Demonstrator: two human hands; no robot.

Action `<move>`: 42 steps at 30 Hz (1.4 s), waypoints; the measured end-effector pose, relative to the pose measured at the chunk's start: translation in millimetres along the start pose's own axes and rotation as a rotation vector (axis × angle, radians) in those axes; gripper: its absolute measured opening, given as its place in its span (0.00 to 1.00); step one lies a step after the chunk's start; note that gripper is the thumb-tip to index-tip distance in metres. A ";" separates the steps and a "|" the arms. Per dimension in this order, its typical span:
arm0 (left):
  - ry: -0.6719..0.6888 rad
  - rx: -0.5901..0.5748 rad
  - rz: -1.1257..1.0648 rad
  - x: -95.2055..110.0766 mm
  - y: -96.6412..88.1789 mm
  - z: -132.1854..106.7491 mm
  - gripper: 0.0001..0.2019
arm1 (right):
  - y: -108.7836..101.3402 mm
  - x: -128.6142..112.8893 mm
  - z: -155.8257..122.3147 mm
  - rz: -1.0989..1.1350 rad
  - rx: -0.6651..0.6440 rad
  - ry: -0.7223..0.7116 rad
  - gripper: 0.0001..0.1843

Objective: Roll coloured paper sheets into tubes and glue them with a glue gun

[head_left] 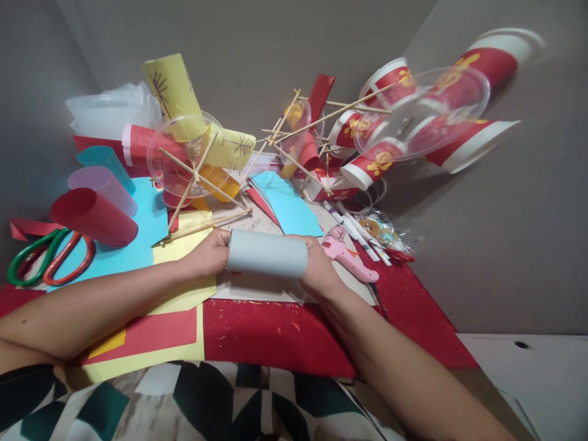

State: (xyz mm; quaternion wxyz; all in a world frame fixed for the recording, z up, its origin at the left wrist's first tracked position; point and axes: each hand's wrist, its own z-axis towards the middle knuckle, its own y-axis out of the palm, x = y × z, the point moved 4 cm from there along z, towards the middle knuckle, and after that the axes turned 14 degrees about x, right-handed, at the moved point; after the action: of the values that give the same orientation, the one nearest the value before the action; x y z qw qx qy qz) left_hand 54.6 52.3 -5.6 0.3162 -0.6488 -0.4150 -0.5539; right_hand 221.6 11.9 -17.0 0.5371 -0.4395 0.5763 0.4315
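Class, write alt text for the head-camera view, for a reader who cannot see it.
Two bare hands, left hand and right hand, hold a pale blue paper tube by its ends above a red table. Around it lie coloured paper sheets, scissors, a pink tool and wheels of sticks and red paper cups.

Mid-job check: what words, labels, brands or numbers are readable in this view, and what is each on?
Nothing is legible here.
Red paper cups: yellow marks, too blurred to read.
Yellow paper rolls: dark branch-like drawings, no letters.
White pens: markings too small to read.
Pale blue paper roll, held by the left hand and right hand: blank on the side shown.
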 end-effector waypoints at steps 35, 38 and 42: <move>0.084 0.105 0.012 -2.5 -8.8 9.6 0.06 | 0.6 12.6 8.6 0.206 0.080 0.120 0.04; 0.074 0.095 -0.026 -3.7 -7.7 10.2 0.07 | -1.7 15.6 9.2 0.196 0.108 0.114 0.04; 0.025 0.099 -0.075 -5.8 -6.3 10.0 0.11 | -3.9 16.4 8.4 0.227 0.166 0.203 0.07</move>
State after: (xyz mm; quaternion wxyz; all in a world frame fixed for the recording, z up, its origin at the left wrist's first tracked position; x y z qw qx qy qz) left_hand 53.3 62.9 -13.4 0.3323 -0.6096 -0.4620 -0.5519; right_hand 226.8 18.4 -33.9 0.4585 -0.3671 0.7071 0.3936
